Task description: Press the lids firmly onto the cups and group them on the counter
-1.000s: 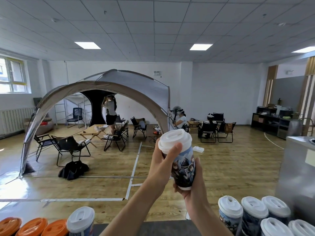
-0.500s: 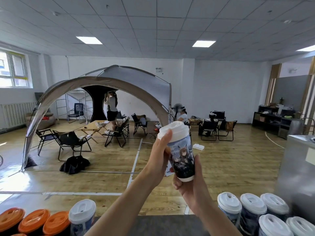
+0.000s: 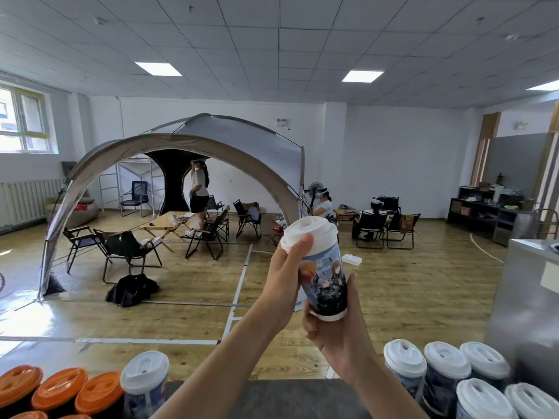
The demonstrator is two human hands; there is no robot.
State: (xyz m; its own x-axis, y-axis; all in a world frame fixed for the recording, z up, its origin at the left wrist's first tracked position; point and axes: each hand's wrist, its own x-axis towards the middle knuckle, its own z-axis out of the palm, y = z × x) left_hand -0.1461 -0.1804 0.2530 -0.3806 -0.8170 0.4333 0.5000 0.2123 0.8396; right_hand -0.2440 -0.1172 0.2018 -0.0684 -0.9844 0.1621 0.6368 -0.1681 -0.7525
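A printed cup (image 3: 325, 279) with a white lid (image 3: 308, 232) is held in the air, slightly tilted, above the near edge of the dark counter (image 3: 287, 400). The left hand (image 3: 282, 279) wraps the cup's upper part, its thumb lying against the lid's rim. The right hand (image 3: 335, 334) grips the base, fingers curled round it and thumb up the right side. On the counter at near right stands a cluster of five white-lidded cups (image 3: 446, 362). At near left a lone white-lidded cup (image 3: 145, 371) stands beside orange-lidded cups (image 3: 59, 387).
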